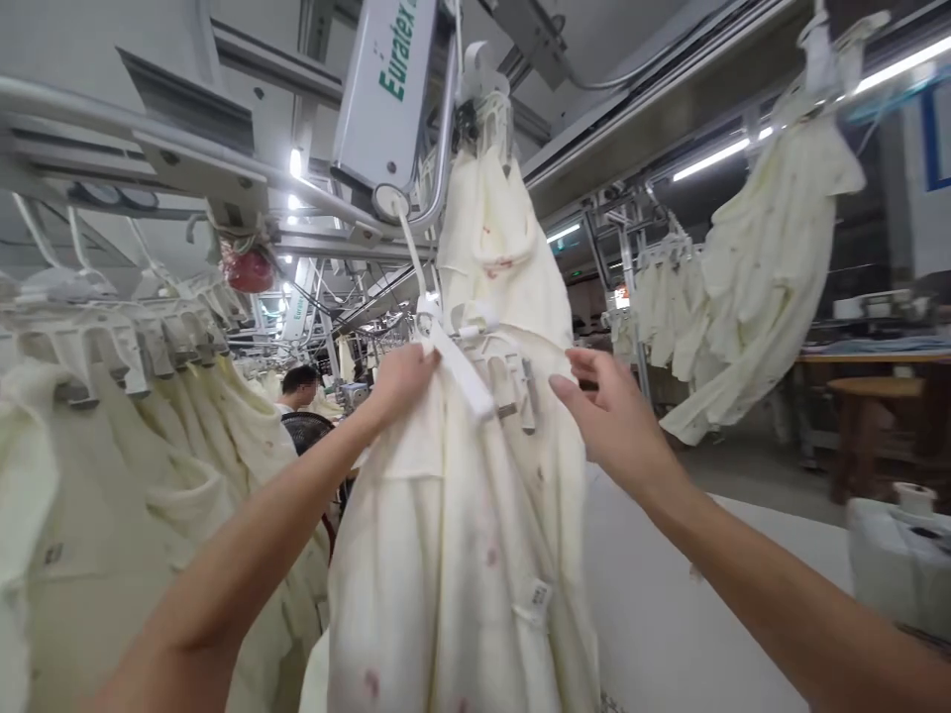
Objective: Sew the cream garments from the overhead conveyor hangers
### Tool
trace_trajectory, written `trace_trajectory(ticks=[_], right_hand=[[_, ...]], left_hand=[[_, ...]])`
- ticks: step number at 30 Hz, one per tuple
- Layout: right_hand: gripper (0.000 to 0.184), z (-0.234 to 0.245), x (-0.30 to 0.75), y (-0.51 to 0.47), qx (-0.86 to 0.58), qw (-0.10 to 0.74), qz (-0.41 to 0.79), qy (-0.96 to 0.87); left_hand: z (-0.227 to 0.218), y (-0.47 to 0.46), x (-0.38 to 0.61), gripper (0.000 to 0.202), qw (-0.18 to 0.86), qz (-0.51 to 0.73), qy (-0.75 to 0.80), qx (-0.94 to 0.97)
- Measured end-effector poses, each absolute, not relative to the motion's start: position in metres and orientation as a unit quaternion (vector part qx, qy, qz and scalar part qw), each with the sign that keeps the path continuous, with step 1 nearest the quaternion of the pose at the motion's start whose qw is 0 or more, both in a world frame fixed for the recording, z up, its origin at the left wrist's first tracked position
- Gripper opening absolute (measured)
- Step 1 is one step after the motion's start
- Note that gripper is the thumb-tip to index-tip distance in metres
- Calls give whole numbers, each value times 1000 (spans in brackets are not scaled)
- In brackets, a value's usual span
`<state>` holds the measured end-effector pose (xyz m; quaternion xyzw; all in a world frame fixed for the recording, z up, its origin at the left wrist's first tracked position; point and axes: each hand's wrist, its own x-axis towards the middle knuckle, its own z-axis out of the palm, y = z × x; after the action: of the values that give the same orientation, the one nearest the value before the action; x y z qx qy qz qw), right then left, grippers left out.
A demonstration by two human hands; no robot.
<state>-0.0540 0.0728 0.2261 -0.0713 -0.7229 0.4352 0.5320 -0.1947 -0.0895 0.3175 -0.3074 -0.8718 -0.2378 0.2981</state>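
A cream garment with small reddish marks hangs in front of me from a white clip hanger. My left hand is closed on the garment's upper left edge, beside a white plastic bar that slants across the cloth. My right hand is at the right edge, its thumb and fingers apart; whether the fingertips touch the cloth I cannot tell. Behind and above hangs another cream garment, clipped to an overhead carrier. A small white label shows low on the front garment.
Several cream garments hang in a row at left under a metal rail. More garments hang at right. A pale tabletop lies below my right arm, with a sewing machine beyond. A person sits in the background.
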Motion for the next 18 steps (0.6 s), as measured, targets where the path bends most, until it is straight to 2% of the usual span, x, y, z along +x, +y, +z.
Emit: trace_trajectory(ticks=[2,3,4,6,7,8,10,13,15,18], right_hand=[[28,230,-27,57,-23,578,418,-700],[22,233,-15,46,28,546,448,-708],[19,237,-6,33,94,476,500,-717],[22,244,3,12,227,290,620,-693],[29,246,4,6,267,229,664,-660],[37,245,3,3,276,214,695,-629],[48,237,0,9,193,296,721,-597],[49,208,0,37,-57,424,634,-645],[53,188,10,56,-182,442,522,-707],[52,171,32,69,-237,427,358,-796]], left_hand=[[344,-82,-183,36,374,-230,-846,-304],[359,-76,-174,36,396,-226,-833,-314],[374,-69,-162,37,395,-221,-826,-335],[398,-51,-133,40,326,-204,-830,-405],[406,-41,-118,41,269,-188,-834,-443],[411,-32,-104,42,225,-165,-835,-473],[413,-17,-79,38,215,-107,-830,-504],[407,-11,-52,25,364,-27,-798,-479],[404,-14,-40,27,450,12,-770,-453],[409,-23,-26,44,475,43,-765,-433]])
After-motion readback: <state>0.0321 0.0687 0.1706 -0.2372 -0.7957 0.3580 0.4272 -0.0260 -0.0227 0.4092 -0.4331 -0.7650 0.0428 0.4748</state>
